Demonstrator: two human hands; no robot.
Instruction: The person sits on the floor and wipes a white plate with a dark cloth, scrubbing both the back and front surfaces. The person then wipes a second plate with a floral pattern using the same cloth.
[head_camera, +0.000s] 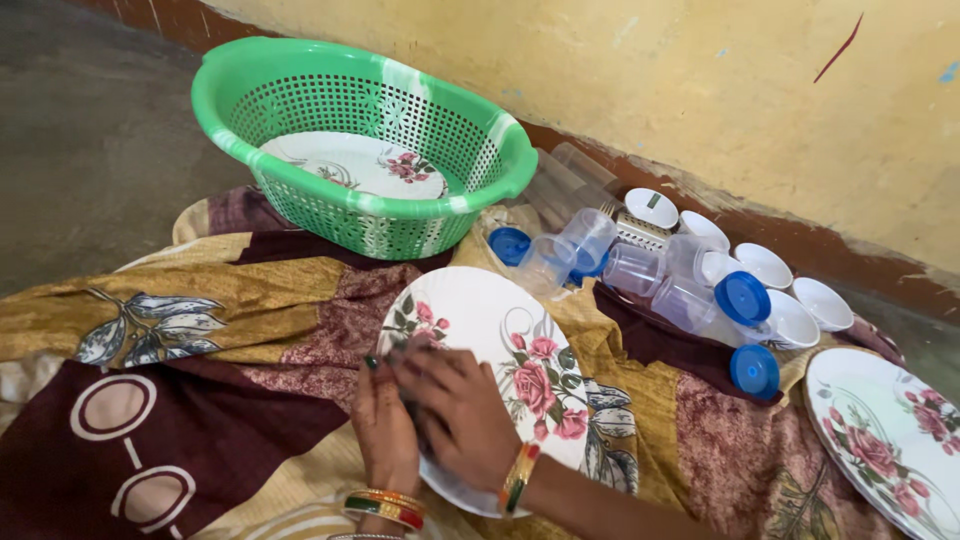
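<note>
While both hands press together on the round white rose-printed plate (500, 350) lying on the patterned brown-and-gold cloth (250, 320), the left hand (385, 425) and right hand (455, 410) grip its near edge with curled fingers. Beyond sits a green perforated plastic basket (330, 110) holding another floral plate (350, 165); clear blue-lidded plastic jars (680, 290) lie to the right.

Both my hands sit over the near edge of the flowered plate (500, 360). My left hand (385, 420) rises from below, fingers pointing up — bangles at the wrist. My right hand (455, 410) comes in from the lower right, palm down, fingers curled, overlapping the left.
</note>
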